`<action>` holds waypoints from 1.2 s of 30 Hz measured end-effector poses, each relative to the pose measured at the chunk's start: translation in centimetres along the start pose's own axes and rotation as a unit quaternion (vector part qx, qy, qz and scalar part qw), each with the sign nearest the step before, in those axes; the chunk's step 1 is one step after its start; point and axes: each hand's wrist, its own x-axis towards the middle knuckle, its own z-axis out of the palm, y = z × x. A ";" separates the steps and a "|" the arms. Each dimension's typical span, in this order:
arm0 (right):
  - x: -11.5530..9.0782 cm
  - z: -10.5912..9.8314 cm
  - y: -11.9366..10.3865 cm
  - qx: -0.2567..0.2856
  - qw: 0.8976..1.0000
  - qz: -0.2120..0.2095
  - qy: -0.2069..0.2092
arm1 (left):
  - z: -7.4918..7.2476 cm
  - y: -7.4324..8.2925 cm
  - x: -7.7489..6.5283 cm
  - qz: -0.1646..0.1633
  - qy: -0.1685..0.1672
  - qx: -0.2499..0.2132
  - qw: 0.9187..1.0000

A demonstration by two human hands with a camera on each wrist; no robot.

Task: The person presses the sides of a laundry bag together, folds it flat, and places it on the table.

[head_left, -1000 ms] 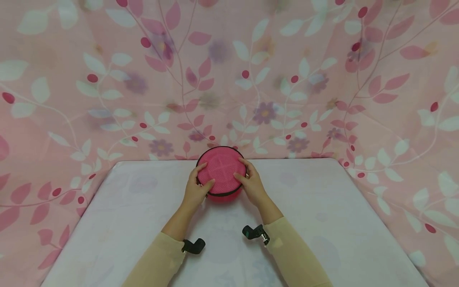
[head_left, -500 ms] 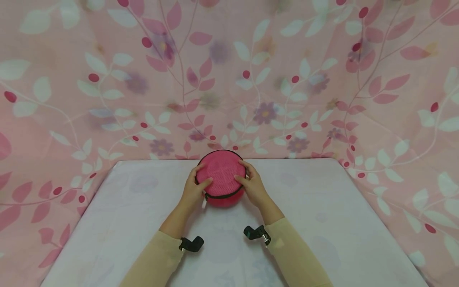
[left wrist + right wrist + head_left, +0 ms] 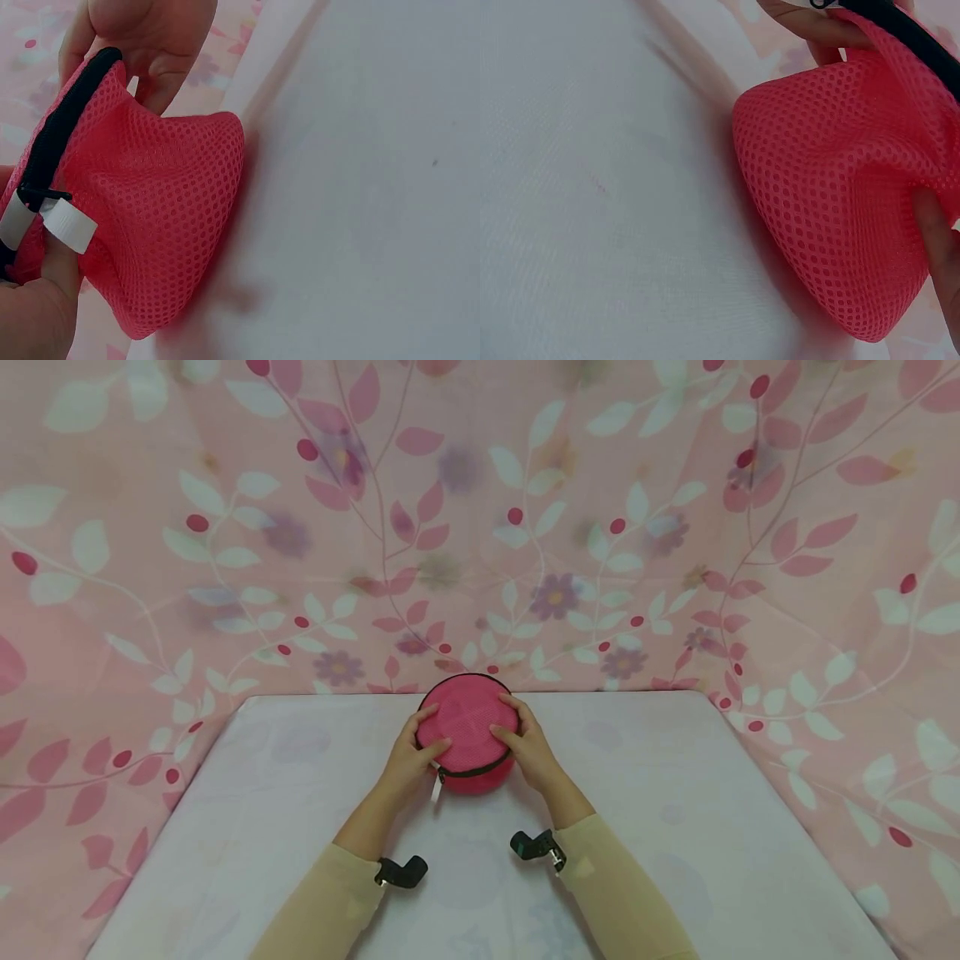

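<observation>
A round pink mesh zip bag (image 3: 468,727) with a black zipper band around its rim is held between both hands near the table's far edge. My left hand (image 3: 406,760) grips its left side, thumb on the top face and other fingers at the rim. On the right side my right hand (image 3: 534,752) holds it the same way. A white zipper pull (image 3: 69,224) hangs from the band beside the left hand. In the right wrist view the mesh side (image 3: 817,165) is creased, with a finger pressing into it. What the bag contains cannot be seen.
A white cloth-covered table (image 3: 660,827) spreads under the arms. Behind it hangs a pink floral curtain (image 3: 480,527), which also runs along both sides. A small black camera is strapped to each wrist, the left one (image 3: 402,872) and the right one (image 3: 534,846).
The bag has come slightly lower and turned a little, so its white zipper pull now shows at the front left. Both hands keep hold of it and have barely moved.
</observation>
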 end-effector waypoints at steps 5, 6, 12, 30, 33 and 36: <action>0.1 -0.3 0.4 -0.037 0.999 -0.001 0.018 | 0.6 -0.3 -0.1 0.002 -0.003 0.008 1.000; 0.0 -0.4 0.5 -0.042 0.999 0.001 0.020 | 0.7 -0.4 -0.1 0.000 -0.006 0.004 1.000; -0.1 -0.6 0.6 -0.044 0.999 -0.006 0.019 | 1.1 -0.6 -0.1 -0.005 -0.007 -0.009 1.000; -0.2 -0.8 0.2 -0.021 1.000 0.015 0.004 | 0.9 -0.2 -0.3 0.025 -0.021 0.040 0.999; -0.3 -0.6 0.4 -0.022 1.000 0.011 0.013 | 0.8 -0.4 -0.3 0.036 -0.017 0.052 0.998; -0.5 -0.5 0.2 -0.023 1.000 0.010 0.013 | 0.7 -0.6 -0.3 0.043 -0.020 0.051 0.998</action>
